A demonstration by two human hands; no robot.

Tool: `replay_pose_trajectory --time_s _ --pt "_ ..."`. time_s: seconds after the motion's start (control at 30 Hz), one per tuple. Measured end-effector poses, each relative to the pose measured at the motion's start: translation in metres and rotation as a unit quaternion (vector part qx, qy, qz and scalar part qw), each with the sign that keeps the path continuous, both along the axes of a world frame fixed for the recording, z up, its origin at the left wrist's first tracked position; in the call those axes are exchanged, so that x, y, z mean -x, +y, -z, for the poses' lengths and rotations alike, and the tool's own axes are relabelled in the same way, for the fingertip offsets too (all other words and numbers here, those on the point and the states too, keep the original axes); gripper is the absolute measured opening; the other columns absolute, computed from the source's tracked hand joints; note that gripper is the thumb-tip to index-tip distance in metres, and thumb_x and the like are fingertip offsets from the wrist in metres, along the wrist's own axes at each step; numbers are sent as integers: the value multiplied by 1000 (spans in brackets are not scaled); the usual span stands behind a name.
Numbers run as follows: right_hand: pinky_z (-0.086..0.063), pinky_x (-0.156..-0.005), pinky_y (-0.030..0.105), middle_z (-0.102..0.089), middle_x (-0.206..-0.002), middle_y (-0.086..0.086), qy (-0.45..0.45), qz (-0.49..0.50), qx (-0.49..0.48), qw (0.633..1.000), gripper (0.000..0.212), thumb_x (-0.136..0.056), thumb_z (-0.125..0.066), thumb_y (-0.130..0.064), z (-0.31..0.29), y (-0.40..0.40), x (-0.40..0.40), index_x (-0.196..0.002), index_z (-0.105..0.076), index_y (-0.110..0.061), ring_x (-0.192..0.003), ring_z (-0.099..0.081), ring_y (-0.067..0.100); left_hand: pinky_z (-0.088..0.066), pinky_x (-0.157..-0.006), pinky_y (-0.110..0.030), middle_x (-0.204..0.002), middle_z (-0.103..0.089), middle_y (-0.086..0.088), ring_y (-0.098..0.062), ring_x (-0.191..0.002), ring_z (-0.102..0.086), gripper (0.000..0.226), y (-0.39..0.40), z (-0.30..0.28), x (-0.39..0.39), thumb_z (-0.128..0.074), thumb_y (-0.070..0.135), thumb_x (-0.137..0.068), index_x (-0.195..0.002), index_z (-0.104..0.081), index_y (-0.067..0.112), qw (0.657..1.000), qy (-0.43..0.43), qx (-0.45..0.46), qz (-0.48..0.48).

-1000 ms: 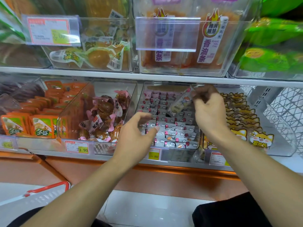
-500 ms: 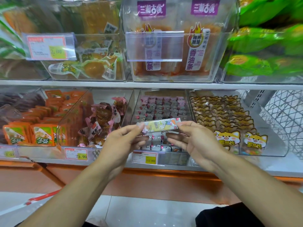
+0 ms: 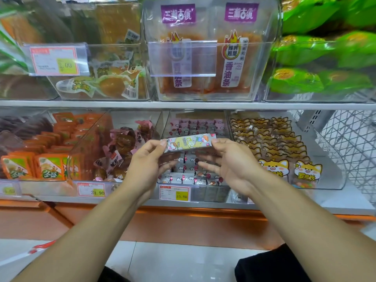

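Black clothing (image 3: 270, 265) edges the bottom of the view, and two bare forearms extend up and forward from there toward a shop shelf. The left grip (image 3: 148, 165) is turned palm inward, its thumb and curled fingers pinching the left end of one long snack packet (image 3: 190, 142). The right grip (image 3: 234, 165) pinches the packet's right end, thumb on top, with its other fingers loosely spread beneath. The packet, silver and pale yellow with cartoon children, is held level in the air between both hands, just in front of a clear bin (image 3: 211, 193) of small pink-and-white sweets. Two price tags on the shelf rail (image 3: 213, 204) are readable: 29.90 (image 3: 91, 189) and 15.80 (image 3: 175, 193). Left of that bin lie brown wrapped snacks (image 3: 122, 151) and orange packets (image 3: 48, 165). To its right are fox-faced packets (image 3: 272, 167), two of them facing front. On the upper shelf (image 3: 122, 103), one clear bin holds two purple-labelled packs (image 3: 232, 58).
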State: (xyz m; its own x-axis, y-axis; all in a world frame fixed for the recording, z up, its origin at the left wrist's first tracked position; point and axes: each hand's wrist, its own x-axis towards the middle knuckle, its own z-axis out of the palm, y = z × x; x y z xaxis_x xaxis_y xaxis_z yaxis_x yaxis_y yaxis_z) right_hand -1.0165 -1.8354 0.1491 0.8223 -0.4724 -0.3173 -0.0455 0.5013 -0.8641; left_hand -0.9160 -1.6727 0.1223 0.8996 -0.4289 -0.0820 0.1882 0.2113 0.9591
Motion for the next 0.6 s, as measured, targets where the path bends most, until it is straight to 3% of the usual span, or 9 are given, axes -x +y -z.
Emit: replay_pose_trajectory --time_s 0.17,0.37,0.4,0.47,0.53,0.6 --pt "-63 -69 38 -71 -114 21 9 18 12 1000 16 -105 -42 -2 1 -1 7 -97 -54 -10 -102 -73 34 -60 -75 -27 -104 -76 -12 -24 -98 -74 23 -7 -1 4 -52 16 -104 -83 -59 12 1000 0 26 12" --pt "-63 -76 40 -70 -118 23 -23 4 3 1000 7 -105 -50 -8 10 -6 14 -103 -56 -7 -94 -76 33 -59 -73 -24 -111 -71 -19 -28 -98 -74 16 0 0 8 -56 17 -102 -89 -61 9 999 -2 44 20" --pt "-63 -77 41 -71 -117 22 -29 -17 -8 999 13 -103 -56 -17 9 -8 16 -109 -56 -5 -95 -75 35 -58 -64 -20 -107 -72 -19 -28 -95 -75 14 2 0 8 -57 18 -101 -90 -61 10 999 -8 40 16" --pt "-63 -78 43 -74 -114 21 -20 -85 -35 996 46 -91 -70 -37 8 -12 18 -123 -57 -7 -99 -73 42 -48 -48 -17 -93 -76 -9 -26 -89 -76 12 6 -1 7 -57 20 -101 -92 -60 14 999 -32 21 16" --pt "-63 -78 43 -73 -114 22 -9 -141 -38 989 61 -81 -76 -45 7 -12 20 -126 -59 -7 -103 -71 43 -46 -52 -20 -86 -76 -3 -22 -86 -75 11 9 -3 8 -58 22 -100 -93 -61 15 998 -59 2 23" --pt "-63 -77 39 -74 -113 21 -14 -156 -8 988 56 -78 -80 -37 10 -11 19 -122 -65 -5 -102 -73 38 -54 -58 -17 -84 -76 -3 -15 -82 -75 10 11 -3 10 -58 20 -99 -93 -63 13 997 -72 5 32"
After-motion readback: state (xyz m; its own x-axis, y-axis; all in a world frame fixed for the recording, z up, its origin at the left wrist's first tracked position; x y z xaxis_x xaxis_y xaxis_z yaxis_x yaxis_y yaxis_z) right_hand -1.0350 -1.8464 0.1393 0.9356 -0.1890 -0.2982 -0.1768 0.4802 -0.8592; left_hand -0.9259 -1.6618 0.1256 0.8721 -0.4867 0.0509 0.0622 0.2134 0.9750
